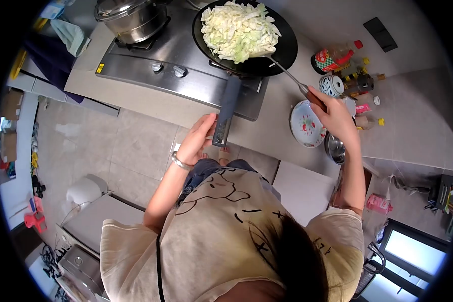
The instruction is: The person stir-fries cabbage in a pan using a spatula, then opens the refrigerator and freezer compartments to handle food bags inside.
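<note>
A black wok (287, 38) on the stove holds a heap of chopped pale green cabbage (239, 30). My right hand (337, 118) is closed around the brown handle of a metal spatula (289, 74); the spatula's head rests in the cabbage at the wok's near right side. My left hand (197, 139) is beside the lower end of the wok's grey handle (228, 105), with its thumb and fingers parted and not wrapped over the top. Its fingertips are at the handle's left edge; whether they touch it is unclear.
A lidded steel pot (133, 22) stands on the stove's left side. Right of the stove are a floral bowl (307, 125), a metal bowl (334, 149), a patterned jar (331, 86) and several bottles, one with a red cap (334, 56). A dark cloth (50, 58) hangs at the left.
</note>
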The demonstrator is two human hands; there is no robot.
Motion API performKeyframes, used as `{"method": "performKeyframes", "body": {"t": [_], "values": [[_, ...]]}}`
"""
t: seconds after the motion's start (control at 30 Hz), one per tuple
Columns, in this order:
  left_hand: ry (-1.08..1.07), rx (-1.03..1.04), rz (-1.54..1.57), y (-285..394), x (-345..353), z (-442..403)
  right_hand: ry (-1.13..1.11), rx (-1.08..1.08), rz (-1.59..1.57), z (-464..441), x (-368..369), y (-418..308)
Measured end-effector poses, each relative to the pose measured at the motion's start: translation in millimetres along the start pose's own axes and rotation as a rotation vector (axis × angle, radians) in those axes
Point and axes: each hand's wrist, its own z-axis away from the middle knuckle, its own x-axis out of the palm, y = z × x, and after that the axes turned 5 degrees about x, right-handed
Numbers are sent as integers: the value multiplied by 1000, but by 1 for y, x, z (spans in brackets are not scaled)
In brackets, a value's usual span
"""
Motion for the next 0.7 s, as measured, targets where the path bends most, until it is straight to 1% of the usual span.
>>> {"method": "performKeyframes", "body": {"t": [0.03, 0.07, 0.17, 0.23, 0.27, 0.33, 0.37, 0.47, 0.6, 0.63, 0.67, 0.7], "values": [[-147, -84, 152, 4, 3, -4, 5, -2, -17, -5, 3, 4], [-161, -111, 209, 7, 7, -7, 13, -7, -32, -10, 4, 7], [-178, -197, 380, 12, 24, -12, -170, 202, -246, -9, -24, 21], [-150, -244, 479, 12, 28, -17, -233, 235, -519, -18, -41, 49], [-214, -225, 512, 8, 26, -19, -262, 263, -630, -25, -53, 55], [-346, -186, 573, -2, 17, -25, -295, 288, -691, -38, -77, 58], [-312, -190, 549, -2, 18, -25, -308, 287, -602, -48, -85, 64], [-226, -179, 458, 1, 24, -23, -297, 302, -598, -70, -102, 64], [-167, -149, 317, 5, 28, -19, -405, 332, -789, -108, -103, 75], [-156, -146, 296, 6, 29, -19, -384, 317, -819, -115, -97, 77], [-154, -141, 273, 6, 30, -19, -416, 335, -850, -120, -92, 76], [-151, -136, 249, 7, 30, -19, -398, 364, -926, -122, -86, 73]]}}
